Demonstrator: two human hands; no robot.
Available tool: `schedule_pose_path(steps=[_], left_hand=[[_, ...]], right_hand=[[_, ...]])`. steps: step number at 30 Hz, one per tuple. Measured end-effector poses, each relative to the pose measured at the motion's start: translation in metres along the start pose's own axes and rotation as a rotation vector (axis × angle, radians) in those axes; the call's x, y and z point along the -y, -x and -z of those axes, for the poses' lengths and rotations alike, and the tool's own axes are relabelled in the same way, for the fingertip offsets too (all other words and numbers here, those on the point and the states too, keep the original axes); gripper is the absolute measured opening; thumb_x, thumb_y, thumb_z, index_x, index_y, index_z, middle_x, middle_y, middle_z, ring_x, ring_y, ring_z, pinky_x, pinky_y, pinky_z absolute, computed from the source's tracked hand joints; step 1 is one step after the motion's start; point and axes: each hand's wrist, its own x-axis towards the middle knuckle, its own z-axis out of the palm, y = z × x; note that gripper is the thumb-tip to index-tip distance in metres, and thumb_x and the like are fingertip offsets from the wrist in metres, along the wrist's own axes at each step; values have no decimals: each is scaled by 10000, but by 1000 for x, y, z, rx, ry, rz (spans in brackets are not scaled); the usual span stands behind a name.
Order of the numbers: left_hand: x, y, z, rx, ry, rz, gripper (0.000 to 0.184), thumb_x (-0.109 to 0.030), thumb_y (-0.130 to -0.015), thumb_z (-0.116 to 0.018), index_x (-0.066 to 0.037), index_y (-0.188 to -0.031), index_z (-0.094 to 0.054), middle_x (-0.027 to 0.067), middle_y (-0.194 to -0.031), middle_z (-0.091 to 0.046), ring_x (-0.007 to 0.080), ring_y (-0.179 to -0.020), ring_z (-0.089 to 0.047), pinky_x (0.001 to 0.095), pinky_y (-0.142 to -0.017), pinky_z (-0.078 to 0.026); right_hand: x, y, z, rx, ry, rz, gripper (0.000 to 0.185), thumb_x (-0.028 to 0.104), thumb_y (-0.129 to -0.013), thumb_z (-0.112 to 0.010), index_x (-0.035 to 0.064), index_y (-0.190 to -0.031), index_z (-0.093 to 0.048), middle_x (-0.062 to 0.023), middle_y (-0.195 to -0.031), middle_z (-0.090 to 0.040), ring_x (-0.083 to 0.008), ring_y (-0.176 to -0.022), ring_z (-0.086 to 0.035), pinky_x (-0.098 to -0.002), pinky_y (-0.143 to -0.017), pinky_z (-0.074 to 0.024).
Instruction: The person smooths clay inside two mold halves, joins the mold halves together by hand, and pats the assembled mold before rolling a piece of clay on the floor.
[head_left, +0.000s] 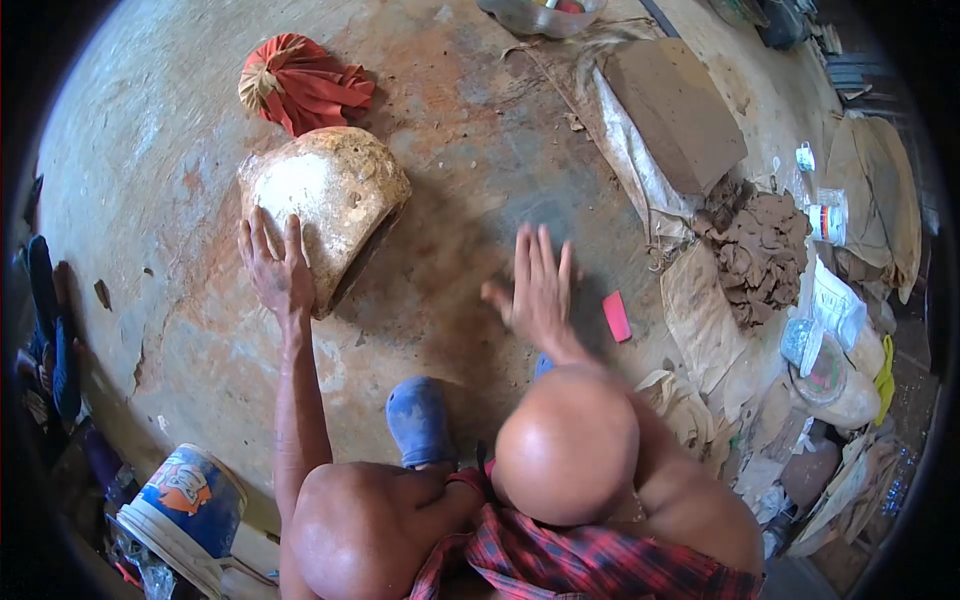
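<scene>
My left hand (278,268) lies with fingers apart on the side of a chunky, off-white mould-like block (335,180), stained brown. The block is tilted on the floor, and a dark hollow edge shows at its right side. My right hand (540,295) is spread palm-down over the floor, a little blurred, with nothing in it; whether it touches the floor I cannot tell. Just right of it lies a small flat pink piece (617,316). Behind the block sits a red cloth bundle (305,85) with a tan, gathered end.
A large brown clay slab (680,110) rests on sheeting at the upper right, beside a heap of torn clay (758,250). Tubs, bags and cloths crowd the right edge. A blue-and-white bucket (195,500) stands at lower left; a clear plastic bowl (548,18) is at the top.
</scene>
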Motion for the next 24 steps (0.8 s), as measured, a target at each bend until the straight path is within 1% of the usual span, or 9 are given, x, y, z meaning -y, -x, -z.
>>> schedule_pose_path(steps=[2, 5, 10, 12, 15, 17, 20, 21, 24], left_hand=[[0, 3, 0, 8, -6, 9, 710, -506, -989, -660, -90, -1544, -509, 240, -1631, -400, 404, -1524, -355, 496, -1239, -297], [-4, 1, 2, 7, -10, 6, 697, -501, -992, -659, -91, -1537, -515, 240, -1628, -403, 403, -1522, -358, 497, -1238, -297], [-1, -1, 3, -6, -13, -8, 688, -500, -996, -656, -95, -1534, -518, 239, -1629, -400, 402, -1519, -361, 499, -1238, -297], [1, 0, 0, -9, -2, -14, 685, -498, -995, -658, -96, -1533, -519, 238, -1631, -399, 403, -1518, -361, 497, -1239, -296], [-4, 2, 1, -18, 6, 6, 669, -483, -991, -666, -96, -1522, -534, 238, -1623, -413, 402, -1515, -369, 496, -1236, -302], [-5, 1, 3, -9, -10, 8, 663, -476, -989, -671, -98, -1518, -540, 239, -1620, -417, 402, -1514, -372, 496, -1234, -305], [-4, 4, 5, -2, 9, 7, 652, -463, -985, -680, -102, -1512, -548, 240, -1617, -421, 402, -1513, -376, 500, -1231, -310], [-4, 4, 4, -3, 9, 12, 650, -459, -985, -682, -104, -1513, -548, 240, -1619, -419, 402, -1514, -374, 500, -1231, -310], [-2, 1, 0, -22, 4, -4, 640, -444, -987, -682, -104, -1514, -551, 234, -1616, -428, 395, -1510, -386, 489, -1229, -315]], right_hand=[[6, 33, -6, 24, -59, 3, 1128, 838, -936, -342, -59, -1617, -281, -246, -1699, -271, -429, -1590, -201, -679, -1250, -79], [-2, -18, 5, 55, 51, -36, 1162, 857, -915, -357, -40, -1642, -225, -224, -1722, -223, -413, -1602, -165, -690, -1247, -51], [-45, -165, 5, -362, 17, -342, 1010, 785, -986, -340, 35, -1657, -254, -186, -1737, -206, -407, -1608, -145, -736, -1224, -19], [-38, -150, 8, -350, 21, -215, 964, 753, -1006, -341, 49, -1659, -253, -178, -1736, -217, -406, -1609, -140, -735, -1224, -12], [11, -22, 2, -39, 40, -90, 1013, 762, -993, -351, -18, -1635, -274, -205, -1703, -290, -432, -1592, -192, -729, -1227, -32], [25, 56, -13, 3, -29, 28, 1016, 763, -991, -354, -20, -1633, -275, -211, -1689, -318, -435, -1580, -228, -725, -1228, -49], [-7, 21, -15, -26, -84, 117, 1026, 776, -977, -368, -12, -1630, -291, -211, -1691, -314, -449, -1574, -236, -750, -1210, -69], [-15, -21, -5, -10, -66, 29, 1029, 804, -967, -350, 25, -1637, -303, -206, -1696, -306, -451, -1573, -235, -769, -1200, -68], [-61, -141, 1, -360, 84, -191, 996, 806, -979, -331, 68, -1647, -304, -205, -1693, -310, -446, -1581, -209, -764, -1208, -52]])
